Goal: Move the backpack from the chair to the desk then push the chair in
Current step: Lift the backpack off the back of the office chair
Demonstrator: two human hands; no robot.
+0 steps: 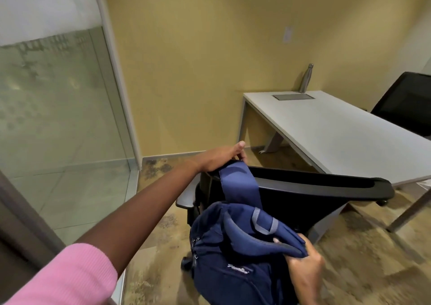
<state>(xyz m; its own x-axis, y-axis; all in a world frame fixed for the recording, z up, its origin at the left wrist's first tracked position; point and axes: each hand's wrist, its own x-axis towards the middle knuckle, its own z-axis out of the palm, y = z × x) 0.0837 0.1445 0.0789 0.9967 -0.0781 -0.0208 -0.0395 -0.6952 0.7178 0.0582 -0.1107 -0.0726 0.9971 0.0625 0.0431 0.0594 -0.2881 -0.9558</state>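
A navy blue backpack (231, 246) hangs against the back of a black office chair (314, 188), one shoulder strap looped over the top left corner of the backrest. My left hand (221, 159) grips that strap at the top of the backrest. My right hand (303, 267) is closed on the padded upper edge of the backpack, low in the view. The white desk (331, 130) stands beyond the chair on the right, and the chair is pulled out from it.
A steel bottle (306, 78) stands at the desk's far edge beside a grey inset panel (293, 96). A second black chair (405, 102) sits behind the desk at the right. A glass partition (58, 106) runs along the left. Patterned carpet covers the floor.
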